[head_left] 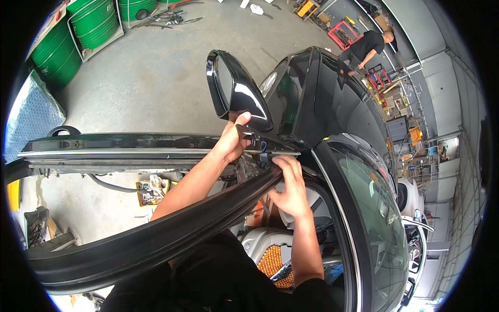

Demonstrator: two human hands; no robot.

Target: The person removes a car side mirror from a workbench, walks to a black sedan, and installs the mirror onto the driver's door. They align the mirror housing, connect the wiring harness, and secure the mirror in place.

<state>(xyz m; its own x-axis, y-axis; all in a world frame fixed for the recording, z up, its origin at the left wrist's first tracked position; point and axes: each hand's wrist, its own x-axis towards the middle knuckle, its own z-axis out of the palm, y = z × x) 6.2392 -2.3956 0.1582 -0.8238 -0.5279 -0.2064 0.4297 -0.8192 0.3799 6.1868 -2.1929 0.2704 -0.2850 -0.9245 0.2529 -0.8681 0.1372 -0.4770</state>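
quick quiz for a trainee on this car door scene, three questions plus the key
1. Which is nearer the side mirror: the left grip or the right grip?
2. True or false: the windscreen lies right of both grips in the picture.
3. Fill in: the big drums at the upper left are ____.

Key: 1. the left grip; 2. true; 3. green.

Looks shiny and smooth, like black plastic, on the side mirror (243,94). Shines like metal on the thin strip (119,154) along the door (130,141). Looks dull on the curved black frame (150,236). Gleams like glass on the windshield (366,187). Looks bumpy, like wood beads, on the seat cover (271,261).
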